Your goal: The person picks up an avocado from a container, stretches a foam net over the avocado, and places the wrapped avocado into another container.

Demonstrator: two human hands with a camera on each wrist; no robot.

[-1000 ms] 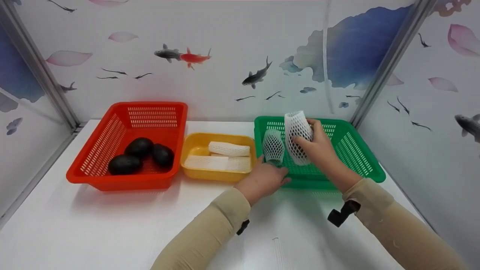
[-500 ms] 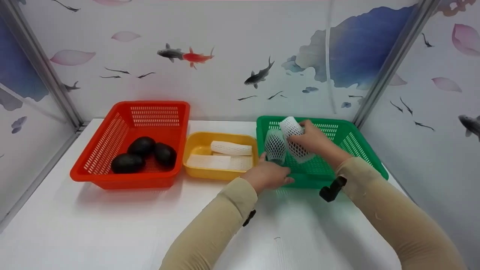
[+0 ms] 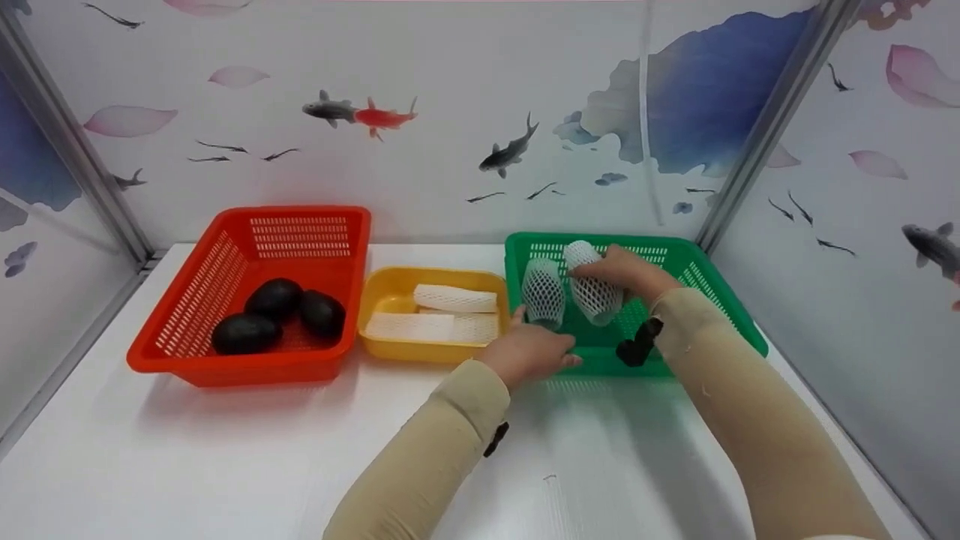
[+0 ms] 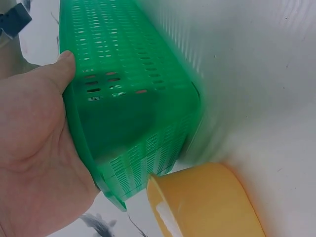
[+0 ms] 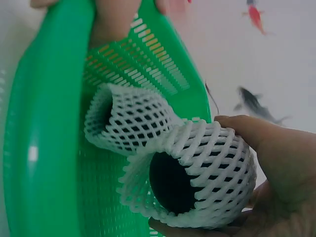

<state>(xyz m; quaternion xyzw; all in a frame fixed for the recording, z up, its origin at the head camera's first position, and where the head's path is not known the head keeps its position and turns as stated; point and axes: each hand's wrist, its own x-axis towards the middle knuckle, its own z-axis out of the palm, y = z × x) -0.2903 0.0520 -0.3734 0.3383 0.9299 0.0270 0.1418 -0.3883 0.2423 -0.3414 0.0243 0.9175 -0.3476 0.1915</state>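
Note:
My right hand holds a dark avocado in a white foam net sleeve inside the green basket. Its thumb and fingers are around the net, and the dark fruit shows through the sleeve's open end in the right wrist view. Beside it in the basket lies another netted avocado. My left hand grips the basket's near rim toward the left corner; in the left wrist view the thumb lies against the outer wall, while the other fingers are hidden behind the rim.
Left of the green basket stands a yellow tub with several white foam net sleeves. Further left, a red basket contains 3 dark avocados. A patterned wall panel rises behind the table.
My right hand has lowered the netted avocado into the green basket, next to the other one, and still holds it. The left hand has stayed at the basket's rim.

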